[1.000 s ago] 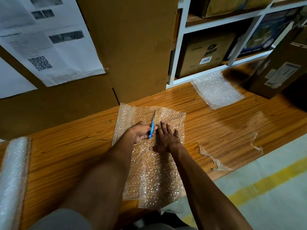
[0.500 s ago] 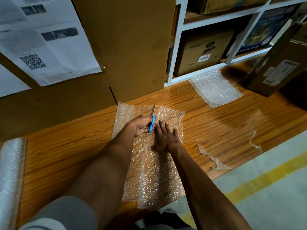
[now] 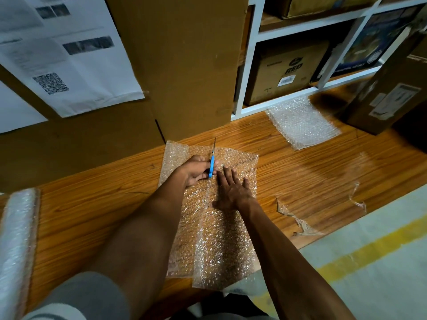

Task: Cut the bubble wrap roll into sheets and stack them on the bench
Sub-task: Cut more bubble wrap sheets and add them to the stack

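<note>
Left hand (image 3: pixel 196 169) curled around blue-handled scissors (image 3: pixel 212 161), blades pointing away toward the far edge of a bubble wrap sheet (image 3: pixel 208 227) spread flat on the worktop (image 3: pixel 92 204). Right hand (image 3: pixel 232 189) laid flat with straight fingers on the sheet, just beside the scissor handle, pinning the plastic down.

Risks, as judged from this position: right fingertips very close to the cutting line, so a slip or a hurried snip could nick them. Thin wrap could bunch or snag between the blades and tear raggedly rather than cut clean. Near end of the sheet hanging over the worktop edge, so the freed piece could slide to the floor once severed. Cut almost at the far edge; lifting the flat hand too soon could skew the last stretch.

Bubble wrap roll (image 3: pixel 16 250) lying at the far left of the worktop, well apart from the hands. Finished stack of cut sheets (image 3: pixel 302 122) resting at the back right, by the shelf base. Clear plastic scraps (image 3: pixel 298 220) scattered near the front right edge.

Worktop of glossy orange-brown wood grain. Behind it, tall cardboard panels (image 3: pixel 180 65) with printed paper notices (image 3: pixel 69 65), one bearing a QR code. To the right, white shelving (image 3: pixel 251 65) holding cardboard boxes (image 3: pixel 284 70). Grey floor with a yellow line (image 3: pixel 369 250) at lower right. Dim lighting.
</note>
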A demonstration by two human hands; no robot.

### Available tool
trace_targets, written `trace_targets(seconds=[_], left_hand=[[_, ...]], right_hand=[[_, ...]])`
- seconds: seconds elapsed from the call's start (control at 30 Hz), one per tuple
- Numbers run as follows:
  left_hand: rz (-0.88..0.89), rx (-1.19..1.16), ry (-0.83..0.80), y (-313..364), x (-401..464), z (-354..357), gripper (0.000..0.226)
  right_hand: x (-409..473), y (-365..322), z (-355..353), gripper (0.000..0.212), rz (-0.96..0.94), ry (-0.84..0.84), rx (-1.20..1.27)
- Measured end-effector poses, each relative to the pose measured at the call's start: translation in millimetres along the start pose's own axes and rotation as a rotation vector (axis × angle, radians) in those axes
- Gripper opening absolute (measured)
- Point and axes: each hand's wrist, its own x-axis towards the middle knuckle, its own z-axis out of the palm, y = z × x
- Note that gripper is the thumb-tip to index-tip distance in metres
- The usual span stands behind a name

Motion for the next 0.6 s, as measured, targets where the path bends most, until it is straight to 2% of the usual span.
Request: trace_targets(seconds=[0.1, 0.17, 0.27, 0.33, 0.43, 0.53, 0.6], left_hand=[[0.060, 0.051, 0.069, -7, -12, -10, 0.008], [0.114, 0.171, 0.199, -16, -16, -22, 0.018], [0.208, 0.555, 0.499, -33, -31, -40, 0.016], [0.250, 0.774, 0.622, -50, -42, -48, 0.016], [0.243, 1.036, 0.689, -65, -59, -50, 0.006], [0.216, 1.162, 0.714, -70, -73, -43, 0.015], [0.281, 1.177, 0.727, -71, -80, -37, 0.020]], right_hand=[[-1, 1, -1, 0.131, -0.015, 0.008, 0.009], [-1, 2, -1, 0.131, -0.027, 0.033, 0.013], [-2, 4, 4, 0.126, -0.046, 0.089, 0.027], [-5, 4, 10, 0.122, -0.052, 0.125, 0.029], [-13, 2, 19, 0.110, -0.033, 0.209, 0.003], [-28, 2, 28, 0.094, 0.047, 0.336, 0.048], [-39, 5, 35, 0.078, 0.102, 0.442, 0.123]])
